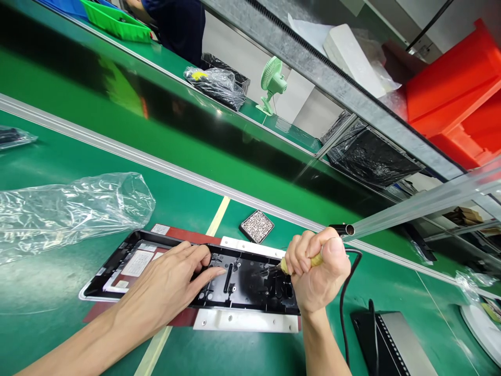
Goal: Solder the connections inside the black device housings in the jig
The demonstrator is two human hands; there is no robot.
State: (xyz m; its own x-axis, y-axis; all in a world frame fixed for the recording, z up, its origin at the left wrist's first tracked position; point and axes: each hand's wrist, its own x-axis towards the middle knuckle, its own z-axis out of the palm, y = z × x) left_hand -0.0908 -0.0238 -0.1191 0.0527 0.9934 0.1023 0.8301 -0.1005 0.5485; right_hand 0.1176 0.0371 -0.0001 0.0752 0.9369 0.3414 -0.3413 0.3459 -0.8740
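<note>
A long black plastic casing (250, 284) lies open side up across a reddish-brown board with white metal strips, its inside showing ribs and screw posts. My left hand (176, 277) rests over its middle, thumb stretched along the inside and the other fingers curled near the far wall, steadying it. In a fist, my right hand (319, 269) grips a tool with a yellow handle (287, 265). Its thin shaft points down and left into the casing's right half; I cannot make out what kind of tool it is. Labels show at the casing's left end.
A small speckled block (257, 226) sits behind the casing, and a clear plastic bag (78, 209) lies left. Right are a black cable (344, 303), a dark tube (342, 229) and a grey-black device (395, 342). A shelf with a red bin (457, 94) hangs overhead; another person (176, 26) stands beyond.
</note>
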